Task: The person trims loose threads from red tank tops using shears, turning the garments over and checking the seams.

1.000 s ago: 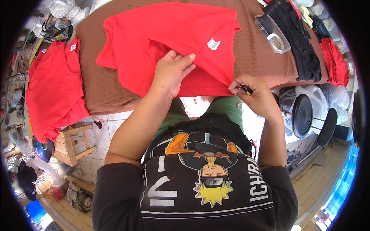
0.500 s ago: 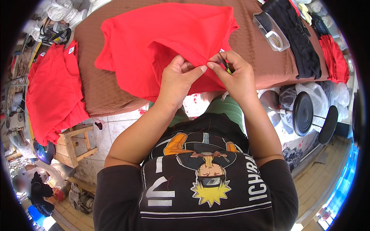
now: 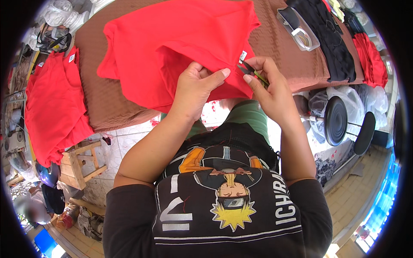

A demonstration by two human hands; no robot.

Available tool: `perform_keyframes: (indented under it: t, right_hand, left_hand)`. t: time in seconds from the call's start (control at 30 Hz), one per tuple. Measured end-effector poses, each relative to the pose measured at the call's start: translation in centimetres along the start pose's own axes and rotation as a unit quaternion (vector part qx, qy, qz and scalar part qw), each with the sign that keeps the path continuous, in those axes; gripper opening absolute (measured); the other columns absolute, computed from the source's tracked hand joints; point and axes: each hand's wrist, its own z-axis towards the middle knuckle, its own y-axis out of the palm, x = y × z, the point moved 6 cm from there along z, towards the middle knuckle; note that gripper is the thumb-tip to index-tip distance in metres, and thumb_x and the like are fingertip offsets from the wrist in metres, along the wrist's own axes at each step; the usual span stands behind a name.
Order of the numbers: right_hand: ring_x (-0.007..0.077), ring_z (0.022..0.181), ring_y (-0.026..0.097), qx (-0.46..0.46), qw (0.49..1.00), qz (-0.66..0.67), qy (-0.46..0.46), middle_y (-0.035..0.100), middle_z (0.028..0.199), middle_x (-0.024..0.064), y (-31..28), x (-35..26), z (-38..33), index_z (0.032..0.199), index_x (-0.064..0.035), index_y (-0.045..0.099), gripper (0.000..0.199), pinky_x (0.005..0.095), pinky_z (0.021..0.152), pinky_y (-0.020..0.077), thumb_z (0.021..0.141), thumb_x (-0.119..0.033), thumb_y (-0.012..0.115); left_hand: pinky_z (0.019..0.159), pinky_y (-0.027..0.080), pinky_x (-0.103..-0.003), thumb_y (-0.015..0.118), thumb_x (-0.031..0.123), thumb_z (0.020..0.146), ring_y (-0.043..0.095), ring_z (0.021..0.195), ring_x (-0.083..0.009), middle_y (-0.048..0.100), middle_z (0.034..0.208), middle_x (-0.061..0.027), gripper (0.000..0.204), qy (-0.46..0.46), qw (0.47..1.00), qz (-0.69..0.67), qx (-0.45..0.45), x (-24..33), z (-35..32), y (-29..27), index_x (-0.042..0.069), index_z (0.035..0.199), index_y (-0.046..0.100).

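A red garment (image 3: 142,47) lies over the brown-covered table (image 3: 103,103), its near edge hanging in front of me. My left hand (image 3: 195,84) pinches a fold of it between thumb and fingers. In my right hand (image 3: 269,79) is a pair of small thread snips (image 3: 257,76) with dark blades and yellow-green handles. The blades are parted and point left at the cloth, just below a small white label (image 3: 243,56). My right fingertips partly hide the snips' handles.
More red garments (image 3: 56,103) hang at the table's left end, above a wooden stool (image 3: 77,167). A clear plastic box (image 3: 299,30) with a tape roll and black trousers (image 3: 327,38) lie on the right. A round black stool seat (image 3: 335,121) stands beyond my right arm.
My right hand has moved slightly right, away from my left fingertips. The snips now show more fully with parted blades, and the white label has come into plainer view.
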Motion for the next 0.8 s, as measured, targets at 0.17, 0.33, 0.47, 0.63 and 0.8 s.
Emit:
perform_keyframes:
  t: [0.17,0.33,0.47,0.63,0.8]
  right_hand:
    - [0.0119,0.053,0.059,-0.008,0.996,0.084,0.004,0.061,0.076,0.0079,0.3,-0.6,-0.7,0.102,-0.0005,0.055,0.023,0.0265,0.049,0.0451,0.083,-0.007,0.065]
    - [0.0092,0.047,0.055,-0.006,0.996,0.083,-0.035,0.062,0.076,0.0077,0.6,-1.0,-0.5,0.101,0.0001,0.055,0.02,0.0242,0.044,0.0424,0.084,-0.004,0.063]
    - [0.0096,0.047,0.055,-0.014,0.996,0.072,-0.05,0.064,0.08,0.01,0.8,-1.3,-0.4,0.1,0.0009,0.054,0.019,0.0249,0.044,0.0428,0.084,-0.002,0.062]
    - [0.0109,0.047,0.056,-0.021,0.995,0.07,-0.071,0.066,0.082,0.0113,0.8,-1.2,-0.4,0.099,0.0014,0.054,0.017,0.0256,0.044,0.0433,0.084,-0.002,0.062]
    - [0.0126,0.045,0.057,-0.032,0.996,0.043,-0.074,0.065,0.08,0.0109,0.7,-1.4,-0.2,0.098,0.0013,0.055,0.016,0.0264,0.045,0.0439,0.085,-0.005,0.062]
  left_hand:
    - [0.078,0.05,-0.025,0.069,0.007,0.08,0.062,0.082,-0.011,0.065,0.089,-0.0075,0.027,-0.004,1.0,0.006,0.007,0.2,-0.1,0.4,0.0,0.103,0.056]
    - [0.079,0.05,-0.026,0.068,0.006,0.08,0.062,0.084,-0.0123,0.065,0.091,-0.0086,0.027,-0.015,1.0,0.0,0.006,0.1,-0.2,0.5,0.0,0.103,0.056]
    - [0.08,0.05,-0.027,0.067,0.005,0.081,0.063,0.086,-0.0129,0.066,0.093,-0.0096,0.025,-0.014,1.0,-0.014,-0.004,0.3,-0.4,0.6,0.0,0.103,0.056]
    - [0.08,0.05,-0.026,0.067,0.004,0.081,0.063,0.086,-0.0123,0.066,0.093,-0.009,0.024,-0.005,1.0,-0.02,-0.016,0.2,-0.4,0.6,0.0,0.102,0.057]
    - [0.078,0.05,-0.026,0.067,0.004,0.081,0.062,0.084,-0.0119,0.066,0.091,-0.0082,0.024,-0.01,1.0,-0.002,-0.006,0.0,-0.3,0.4,0.0,0.102,0.057]
